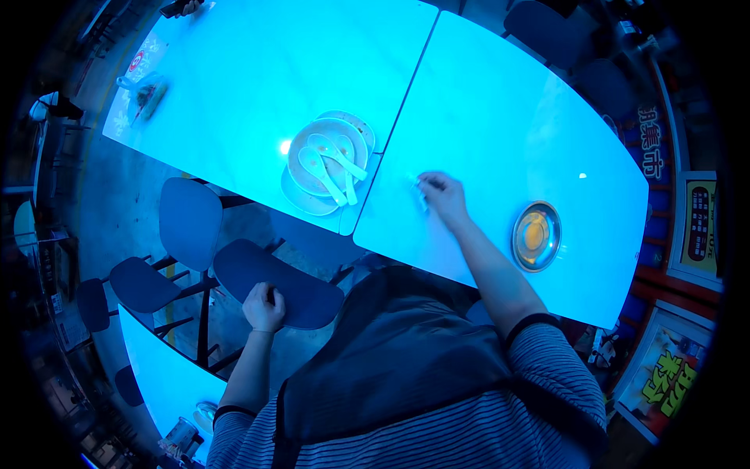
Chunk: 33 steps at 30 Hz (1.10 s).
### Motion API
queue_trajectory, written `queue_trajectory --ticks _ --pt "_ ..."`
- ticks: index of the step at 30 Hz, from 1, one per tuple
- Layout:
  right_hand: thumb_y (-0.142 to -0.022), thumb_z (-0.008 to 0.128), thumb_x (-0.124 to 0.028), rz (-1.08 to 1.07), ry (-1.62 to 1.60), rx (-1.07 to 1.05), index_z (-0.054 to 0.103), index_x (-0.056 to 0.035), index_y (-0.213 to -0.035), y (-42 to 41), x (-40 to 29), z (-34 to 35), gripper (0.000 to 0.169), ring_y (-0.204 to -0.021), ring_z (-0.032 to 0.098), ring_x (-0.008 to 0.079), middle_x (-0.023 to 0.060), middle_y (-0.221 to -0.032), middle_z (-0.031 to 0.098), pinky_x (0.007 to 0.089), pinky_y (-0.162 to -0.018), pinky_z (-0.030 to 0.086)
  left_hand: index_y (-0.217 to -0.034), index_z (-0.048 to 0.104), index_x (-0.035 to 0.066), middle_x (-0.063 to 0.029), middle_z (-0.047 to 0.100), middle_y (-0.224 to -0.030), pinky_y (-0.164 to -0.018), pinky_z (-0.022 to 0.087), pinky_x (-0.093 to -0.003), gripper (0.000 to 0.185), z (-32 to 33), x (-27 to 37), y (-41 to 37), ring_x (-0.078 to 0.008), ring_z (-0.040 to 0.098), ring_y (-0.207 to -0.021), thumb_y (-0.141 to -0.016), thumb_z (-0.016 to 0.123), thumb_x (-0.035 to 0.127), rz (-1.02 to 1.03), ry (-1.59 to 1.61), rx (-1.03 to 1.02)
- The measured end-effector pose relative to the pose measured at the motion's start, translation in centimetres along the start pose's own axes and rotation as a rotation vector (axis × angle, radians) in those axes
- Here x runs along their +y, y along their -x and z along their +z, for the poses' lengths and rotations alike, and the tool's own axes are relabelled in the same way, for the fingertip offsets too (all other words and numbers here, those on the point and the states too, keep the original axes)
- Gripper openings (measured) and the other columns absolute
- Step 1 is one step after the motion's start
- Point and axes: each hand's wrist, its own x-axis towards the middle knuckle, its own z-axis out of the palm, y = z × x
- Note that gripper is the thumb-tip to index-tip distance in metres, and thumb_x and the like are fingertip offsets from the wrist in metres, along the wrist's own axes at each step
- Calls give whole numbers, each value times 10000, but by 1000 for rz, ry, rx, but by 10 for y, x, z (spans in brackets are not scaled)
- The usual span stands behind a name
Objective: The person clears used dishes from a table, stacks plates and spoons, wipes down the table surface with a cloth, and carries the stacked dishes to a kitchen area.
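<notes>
My right hand (445, 196) is over the right-hand table, its fingers pinched on a small crumpled white tissue or wrapper (422, 196). My left hand (264, 307) is low on the left, above a dark chair seat, its fingers loosely curled; whether it holds anything does not show. Left of the seam between the tables lies a stack of used plates (302, 170) with several white spoons (319, 173) on top. A round metal dish (536, 236) with an orange-brown residue rests on the right-hand table, to the right of my right forearm.
A tied clear plastic bag (145, 101) lies at the far left table end. Another person's hand (190, 7) holds a dark object at the top left. Chairs (190, 223) stand along the near table edge. A second table (158, 375) at the lower left bears a metal container (183, 434).
</notes>
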Motion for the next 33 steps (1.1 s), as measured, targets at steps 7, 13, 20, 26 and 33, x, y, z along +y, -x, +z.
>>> queue_trajectory --ticks 7,13,20,26,33 --pt "-763 615 -92 -429 514 -327 641 -53 -871 36 8 73 118 -743 596 235 110 -851 618 319 -652 472 -739 571 58 -106 571 -694 -551 459 -353 54 -3 -1 1 -285 562 -616 -714 551 101 10 -16 31" --pt "-747 666 -114 -141 310 -708 645 -34 -871 90 1 68 149 -716 608 185 90 -810 635 291 -642 478 -942 581 84 -110 608 -850 -656 489 -368 242 -7 -2 0 -282 603 -758 -711 518 51 -188 55 -60" --pt "-775 639 -54 168 151 -217 600 -6 -901 74 -10 -21 141 -720 602 138 73 -808 631 266 -640 487 -1075 541 -3 -101 618 -830 -617 477 -295 290 73 -10 -106 -166 608 -714 -819 541 133 -540 990 26" --pt "-788 628 -53 261 10 -127 582 -9 -908 118 -8 -21 136 -700 599 143 62 -803 623 291 -627 501 -1036 554 -3 -111 610 -829 -618 485 -316 277 98 17 -170 -190 602 -690 -787 552 116 -550 905 -64" --pt "-805 611 -59 302 -29 -34 565 -8 -941 162 17 -45 152 -741 580 122 58 -832 605 264 -667 476 -969 507 -58 -136 557 -881 -587 524 -318 214 55 40 -169 -223 586 -732 -758 472 -49 -632 1080 -195"
